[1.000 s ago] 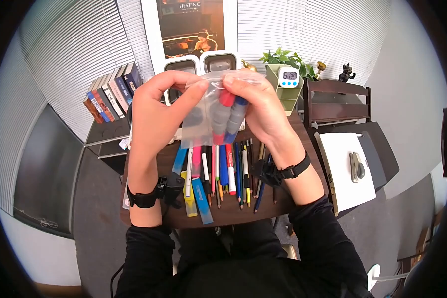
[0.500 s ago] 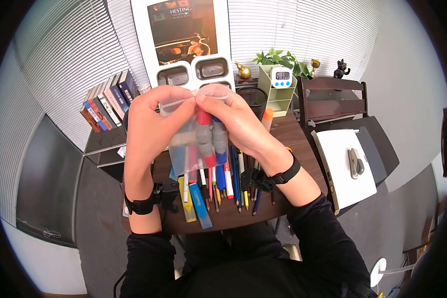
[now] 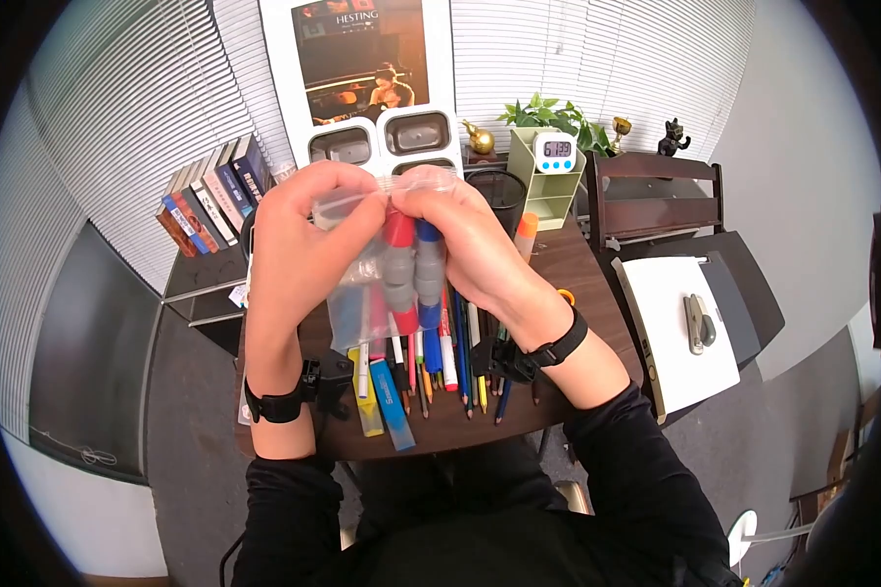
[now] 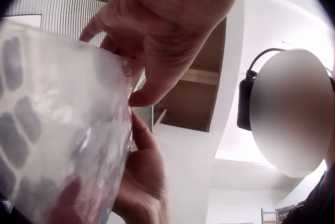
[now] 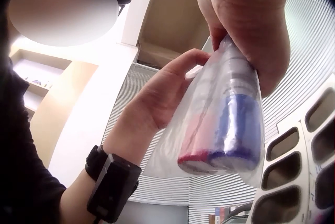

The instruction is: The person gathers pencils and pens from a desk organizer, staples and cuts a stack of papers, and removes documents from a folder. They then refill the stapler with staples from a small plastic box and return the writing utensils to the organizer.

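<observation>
A clear zip bag (image 3: 347, 328) hangs upright between both hands, raised over the desk. Inside it stand two thick grey-bodied markers side by side, one with red ends (image 3: 399, 269) and one with blue ends (image 3: 429, 279). My left hand (image 3: 299, 235) pinches the bag's top edge between thumb and fingertips, left of the markers. On the other side, my right hand (image 3: 485, 240) pinches the same edge just above them, its thumb close to the left thumb. From below, the right wrist view shows the blue end (image 5: 238, 130) beside the red end (image 5: 194, 145) through the plastic.
Several pens and pencils (image 3: 448, 357) lie under the bag, with a yellow highlighter (image 3: 367, 406) and a blue one (image 3: 393, 406) near the front edge. Behind are a compartment tray (image 3: 380, 147), a black mesh cup (image 3: 504, 201), an orange-capped stick (image 3: 527, 233) and a timer (image 3: 555, 151).
Both hands and the bag have come lower and a little left in the head view since a second ago. Over the last half second they have barely moved, both still pinching the top edge.
</observation>
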{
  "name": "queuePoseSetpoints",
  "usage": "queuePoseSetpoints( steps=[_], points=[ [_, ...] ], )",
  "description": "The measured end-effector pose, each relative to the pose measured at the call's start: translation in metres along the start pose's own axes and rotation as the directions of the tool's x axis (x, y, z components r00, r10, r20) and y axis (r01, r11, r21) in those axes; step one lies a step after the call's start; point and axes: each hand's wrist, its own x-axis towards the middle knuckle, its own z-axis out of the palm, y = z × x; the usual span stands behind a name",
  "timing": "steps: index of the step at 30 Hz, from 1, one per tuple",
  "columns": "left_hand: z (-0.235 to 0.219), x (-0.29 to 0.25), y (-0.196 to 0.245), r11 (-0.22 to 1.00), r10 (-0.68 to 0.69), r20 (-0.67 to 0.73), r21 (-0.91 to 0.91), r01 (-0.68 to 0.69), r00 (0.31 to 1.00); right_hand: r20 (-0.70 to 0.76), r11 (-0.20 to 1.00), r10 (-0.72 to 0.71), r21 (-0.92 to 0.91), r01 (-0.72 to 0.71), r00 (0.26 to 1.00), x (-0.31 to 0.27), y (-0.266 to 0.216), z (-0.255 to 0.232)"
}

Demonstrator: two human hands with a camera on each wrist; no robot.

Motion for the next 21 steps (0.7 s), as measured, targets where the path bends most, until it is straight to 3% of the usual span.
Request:
queuePoseSetpoints(
  steps=[2,11,14,16,21],
  points=[
    [0.0019,-0.0005,0.0025,0.996,-0.080,0.023,-0.046,0.081,0.997,-0.023,0.999,-0.023,-0.024,0.022,0.999,0.0010,0.0005,-0.0006],
    [-0.0001,-0.0008,0.0015,0.998,-0.069,0.014,0.004,0.069,0.998,0.006,0.992,-0.055,-0.110,0.055,0.998,0.0000,0.0021,-0.0001],
    [-0.0003,-0.0009,-0.0006,0.999,-0.026,0.010,0.048,0.026,1.000,-0.002,0.990,-0.002,-0.138,0.001,1.000,-0.0016,0.0017,0.0034],
    [-0.0017,-0.0011,-0.0006,0.997,-0.067,0.039,0.045,0.066,0.997,-0.038,0.995,0.033,-0.098,-0.036,0.999,-0.0027,0.0033,0.0063],
    [-0.0015,-0.0016,0.0012,0.997,-0.068,0.054,0.041,0.066,0.996,-0.026,0.995,0.030,-0.095,-0.032,0.999,-0.0021,0.0022,0.0052]
  ],
)
